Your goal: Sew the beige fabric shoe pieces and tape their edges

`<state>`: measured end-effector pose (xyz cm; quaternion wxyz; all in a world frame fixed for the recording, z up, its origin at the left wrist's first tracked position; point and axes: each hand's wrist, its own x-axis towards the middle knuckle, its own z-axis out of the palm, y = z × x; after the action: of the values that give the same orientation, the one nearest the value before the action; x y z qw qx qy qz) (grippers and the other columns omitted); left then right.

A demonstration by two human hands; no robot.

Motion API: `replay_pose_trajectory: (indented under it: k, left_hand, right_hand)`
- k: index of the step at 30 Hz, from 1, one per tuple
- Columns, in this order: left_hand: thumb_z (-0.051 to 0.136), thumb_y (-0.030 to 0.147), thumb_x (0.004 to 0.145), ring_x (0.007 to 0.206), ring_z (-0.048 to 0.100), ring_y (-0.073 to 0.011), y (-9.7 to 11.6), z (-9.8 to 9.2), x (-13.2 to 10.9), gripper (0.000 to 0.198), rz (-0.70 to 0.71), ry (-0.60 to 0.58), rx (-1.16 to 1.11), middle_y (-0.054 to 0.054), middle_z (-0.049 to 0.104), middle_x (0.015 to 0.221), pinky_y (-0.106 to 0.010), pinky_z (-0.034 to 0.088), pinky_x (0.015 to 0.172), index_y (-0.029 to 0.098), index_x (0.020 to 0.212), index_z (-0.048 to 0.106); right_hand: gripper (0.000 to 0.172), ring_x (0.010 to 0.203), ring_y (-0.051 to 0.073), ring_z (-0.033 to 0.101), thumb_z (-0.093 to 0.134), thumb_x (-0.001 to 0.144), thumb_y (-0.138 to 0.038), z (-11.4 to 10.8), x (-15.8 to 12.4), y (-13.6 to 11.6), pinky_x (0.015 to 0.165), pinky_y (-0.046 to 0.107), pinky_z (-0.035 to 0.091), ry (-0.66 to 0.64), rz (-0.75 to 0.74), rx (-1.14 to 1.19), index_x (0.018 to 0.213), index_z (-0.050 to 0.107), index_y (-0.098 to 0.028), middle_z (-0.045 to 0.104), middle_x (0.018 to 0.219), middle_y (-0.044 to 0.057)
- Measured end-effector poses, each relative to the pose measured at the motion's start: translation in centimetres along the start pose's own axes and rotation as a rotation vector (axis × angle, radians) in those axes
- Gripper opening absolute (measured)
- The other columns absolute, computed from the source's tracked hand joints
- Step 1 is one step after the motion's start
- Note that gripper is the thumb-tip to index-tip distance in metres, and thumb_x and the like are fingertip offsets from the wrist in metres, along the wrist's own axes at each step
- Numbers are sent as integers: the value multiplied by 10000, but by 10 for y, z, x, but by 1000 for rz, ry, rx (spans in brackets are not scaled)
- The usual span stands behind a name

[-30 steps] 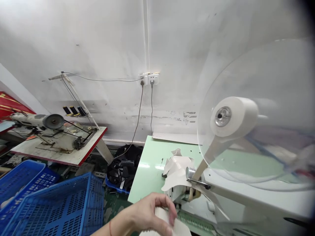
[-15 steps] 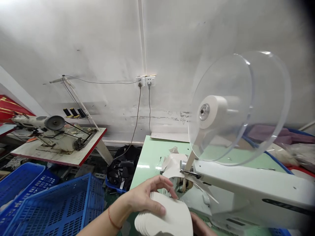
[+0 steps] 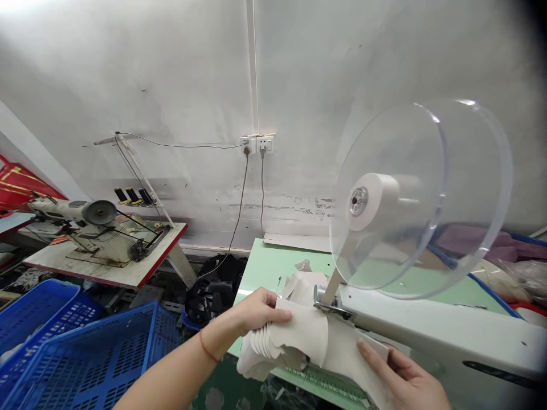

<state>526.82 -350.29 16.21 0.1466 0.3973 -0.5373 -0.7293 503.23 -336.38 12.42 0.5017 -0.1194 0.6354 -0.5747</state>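
A stack of cream-white cut pieces (image 3: 301, 333) spreads in front of a white machine (image 3: 410, 319). My left hand (image 3: 260, 312) pinches the upper left of the stack, thumb on top and fingers beneath. On the right, my right hand (image 3: 404, 376) grips the edge of a white piece (image 3: 350, 356), its thumb on the near face. Tape runs down from a white roll (image 3: 376, 199) between clear discs to the machine's metal guide (image 3: 333, 307), just behind the pieces. More white pieces (image 3: 301, 285) lie on the green table beyond.
The green table (image 3: 260, 267) reaches back to the wall. At left stand a sewing machine (image 3: 100, 233) on its own table and blue crates (image 3: 106, 353) below. A black bundle (image 3: 217, 285) lies on the floor between the tables. Sockets (image 3: 256, 144) with cables are on the wall.
The stack has come up and opened out beside the metal guide. My right hand has moved right and into view, holding a piece's edge. My left hand has shifted to the stack's upper left edge.
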Motion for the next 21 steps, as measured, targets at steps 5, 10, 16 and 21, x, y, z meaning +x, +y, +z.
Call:
replay_pose_trajectory:
  k: [5, 10, 16, 21]
  left_hand:
    - [877, 452, 449, 623, 603, -163, -15, -6, 22, 497, -152, -10, -119, -57, 675, 694, -287, 470, 618, 91, 748, 711]
    - [899, 415, 407, 595, 610, -165, -23, -11, 36, 522, -180, -15, -204, -72, 673, 668, -287, 470, 594, 66, 743, 703]
    - [893, 503, 325, 523, 548, -124, -28, -9, 53, 576, -177, -4, -222, -25, 609, 567, -259, 422, 544, 87, 643, 653]
    - [801, 621, 491, 493, 481, -95, -42, 6, 15, 549, -104, -69, -220, 1, 559, 527, -234, 362, 517, 113, 571, 608]
  right_hand:
    - [562, 926, 269, 677, 912, 420, -378, 19, 12, -5, 603, 212, 589, 74, 117, 187, 921, 736, -193, 773, 922, 24]
    - [563, 837, 226, 689, 910, 449, -337, 17, 31, -1, 574, 196, 588, 39, 97, 230, 961, 715, -208, 772, 924, -1]
    - [580, 613, 180, 670, 916, 314, -184, 22, 52, 0, 475, 208, 564, 93, 48, 327, 846, 688, -212, 737, 665, -50]
    - [384, 634, 218, 700, 857, 481, -476, 21, 23, 39, 640, 309, 603, -21, 127, 360, 687, 703, -190, 740, 640, 48]
